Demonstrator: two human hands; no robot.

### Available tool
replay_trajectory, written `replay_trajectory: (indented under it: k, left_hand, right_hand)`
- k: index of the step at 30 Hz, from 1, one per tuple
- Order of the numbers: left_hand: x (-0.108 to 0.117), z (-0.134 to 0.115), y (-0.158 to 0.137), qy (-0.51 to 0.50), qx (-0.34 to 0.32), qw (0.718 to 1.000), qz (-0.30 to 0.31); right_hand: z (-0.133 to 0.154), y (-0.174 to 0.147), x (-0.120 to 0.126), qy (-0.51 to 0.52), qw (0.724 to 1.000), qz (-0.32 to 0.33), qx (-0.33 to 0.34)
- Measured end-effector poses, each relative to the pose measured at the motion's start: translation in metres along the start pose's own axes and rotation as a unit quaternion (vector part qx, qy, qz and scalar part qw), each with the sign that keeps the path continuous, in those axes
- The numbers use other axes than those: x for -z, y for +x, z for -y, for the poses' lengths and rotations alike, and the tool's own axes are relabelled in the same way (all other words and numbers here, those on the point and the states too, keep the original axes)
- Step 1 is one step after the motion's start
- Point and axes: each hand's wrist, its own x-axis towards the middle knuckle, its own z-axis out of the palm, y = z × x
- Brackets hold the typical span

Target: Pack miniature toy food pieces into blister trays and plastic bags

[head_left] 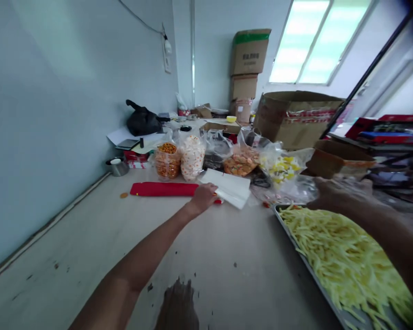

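My left hand [203, 197] reaches across the table with its fingers closed on the edge of a flat white piece of paper [232, 188], perhaps a paper bag. Under that hand lies a long flat red packet [163, 189]. My right hand [339, 190] is smeared by motion beyond the far edge of a metal tray [306, 266], and its fingers cannot be made out. Pale yellow strips, like cut potato, fill the tray [347, 252]. Close to the right hand is crumpled clear plastic [298, 188].
Clear bags of orange snacks [167, 162], white puffed pieces [192, 158], pinkish-orange pieces [241, 160] and yellow-white pieces [281, 168] line the back. A metal cup [119, 168] stands by the left wall. Cardboard boxes [296, 121] and a black plastic bag [142, 120] sit farther back.
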Motion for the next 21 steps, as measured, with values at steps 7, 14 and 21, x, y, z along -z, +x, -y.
replay_trajectory:
  k: [7, 14, 21]
  left_hand:
    - [0.003, -0.052, -0.154, -0.566, 0.11, 0.814, -0.07]
    - [0.067, 0.002, -0.288, -0.588, 0.261, 0.702, -0.306]
    - [0.119, 0.052, -0.398, -0.588, 0.287, 0.651, -0.385]
  right_hand:
    - [0.142, -0.204, -0.06, 0.101, 0.946, 0.194, 0.239]
    - [0.228, -0.339, -0.143, 0.213, 0.895, 0.304, 0.249]
    - [0.311, -0.434, -0.164, 0.308, 0.818, 0.39, 0.288]
